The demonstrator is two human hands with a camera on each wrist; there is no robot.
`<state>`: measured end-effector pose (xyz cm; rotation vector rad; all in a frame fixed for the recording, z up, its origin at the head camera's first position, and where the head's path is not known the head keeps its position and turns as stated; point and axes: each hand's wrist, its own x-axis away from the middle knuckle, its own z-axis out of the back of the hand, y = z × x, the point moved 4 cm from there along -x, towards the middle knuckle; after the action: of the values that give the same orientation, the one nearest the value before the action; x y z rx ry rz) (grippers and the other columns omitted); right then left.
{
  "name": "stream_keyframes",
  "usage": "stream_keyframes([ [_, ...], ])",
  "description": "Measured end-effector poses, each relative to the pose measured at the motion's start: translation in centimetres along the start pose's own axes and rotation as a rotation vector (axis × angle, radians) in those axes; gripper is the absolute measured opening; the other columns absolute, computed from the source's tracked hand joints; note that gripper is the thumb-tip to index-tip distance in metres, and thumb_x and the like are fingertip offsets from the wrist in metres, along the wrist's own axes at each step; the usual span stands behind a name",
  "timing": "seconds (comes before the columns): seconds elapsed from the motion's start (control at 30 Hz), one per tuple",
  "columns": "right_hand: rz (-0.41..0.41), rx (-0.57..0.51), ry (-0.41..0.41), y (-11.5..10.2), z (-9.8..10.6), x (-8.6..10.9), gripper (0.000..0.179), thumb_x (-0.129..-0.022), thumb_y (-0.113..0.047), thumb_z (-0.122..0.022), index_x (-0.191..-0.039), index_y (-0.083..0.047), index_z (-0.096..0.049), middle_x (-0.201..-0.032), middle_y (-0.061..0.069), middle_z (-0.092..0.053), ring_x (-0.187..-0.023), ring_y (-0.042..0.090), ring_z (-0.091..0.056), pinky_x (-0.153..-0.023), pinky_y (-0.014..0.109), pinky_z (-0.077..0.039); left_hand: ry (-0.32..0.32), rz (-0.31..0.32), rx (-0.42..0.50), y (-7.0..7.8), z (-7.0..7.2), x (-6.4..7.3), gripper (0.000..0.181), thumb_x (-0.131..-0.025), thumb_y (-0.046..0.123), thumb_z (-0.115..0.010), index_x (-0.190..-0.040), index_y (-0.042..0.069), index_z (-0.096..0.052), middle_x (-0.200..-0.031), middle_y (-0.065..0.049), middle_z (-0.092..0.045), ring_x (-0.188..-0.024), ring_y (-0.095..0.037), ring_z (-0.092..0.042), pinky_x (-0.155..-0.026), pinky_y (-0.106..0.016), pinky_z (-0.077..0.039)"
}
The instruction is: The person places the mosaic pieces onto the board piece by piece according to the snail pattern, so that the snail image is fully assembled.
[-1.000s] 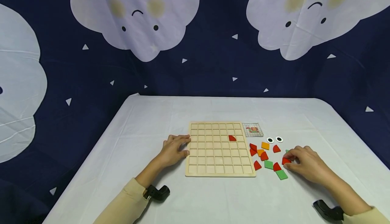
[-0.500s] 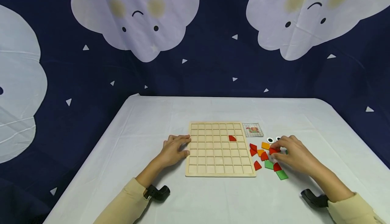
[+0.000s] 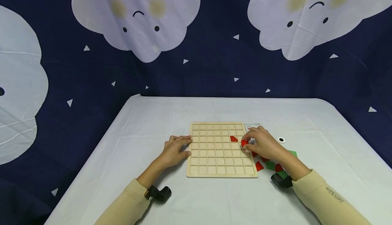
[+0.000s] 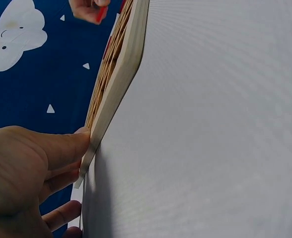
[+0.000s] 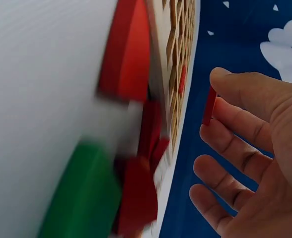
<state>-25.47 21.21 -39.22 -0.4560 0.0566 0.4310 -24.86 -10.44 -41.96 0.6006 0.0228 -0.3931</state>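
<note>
My right hand (image 3: pixel 263 143) pinches a red quarter-round tile (image 3: pixel 244 143) between thumb and fingers, over the right side of the wooden grid board (image 3: pixel 214 152). In the right wrist view this red piece appears edge-on, the last fingers spread below it. Another red tile (image 3: pixel 234 138) sits in a grid square just left of the held one. My left hand (image 3: pixel 176 151) rests at the board's left edge, thumb and fingertips touching the frame. The left wrist view has the thumb against the wooden edge (image 4: pixel 120 82).
Several loose red and green tiles, including a red one (image 3: pixel 259 166) and a green one (image 3: pixel 270 165), lie right of the board, partly hidden under my right arm. A white eye disc (image 3: pixel 281 140) lies beyond them. A pattern card (image 3: pixel 252 125) is partly covered by my hand.
My right hand has carried the red tile leftward from the loose pieces to above the board's right side. My left hand has stayed at the board's edge.
</note>
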Motion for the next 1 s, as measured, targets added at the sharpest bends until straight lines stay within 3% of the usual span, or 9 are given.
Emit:
stream_keyframes([
  [0.2,0.055,0.049,0.006,-1.1,-1.2,-1.5,0.024,-0.077,-0.025,-0.075,-0.098,-0.014,-0.071,-0.094,-0.002,-0.064,-0.088,0.018,-0.046,-0.082,0.039,-0.036,0.005,0.003,0.010,0.0,0.0,0.0,0.046,-0.083,0.022,-0.070,-0.127,0.012,-0.060,-0.140,0.002,-0.052,-0.117,-0.025,-0.042,-0.087,-0.041,-0.029],
  [1.0,0.092,0.126,-0.004,-1.7,-2.4,-2.7,0.021,-0.076,-0.026,-0.077,-0.095,-0.017,-0.071,-0.094,-0.002,-0.063,-0.086,0.017,-0.046,-0.075,0.033,-0.033,0.004,-0.008,0.015,-0.2,-0.1,0.0,0.046,-0.083,0.022,-0.070,-0.127,0.012,-0.060,-0.140,0.001,-0.052,-0.116,-0.024,-0.042,-0.085,-0.041,-0.029],
])
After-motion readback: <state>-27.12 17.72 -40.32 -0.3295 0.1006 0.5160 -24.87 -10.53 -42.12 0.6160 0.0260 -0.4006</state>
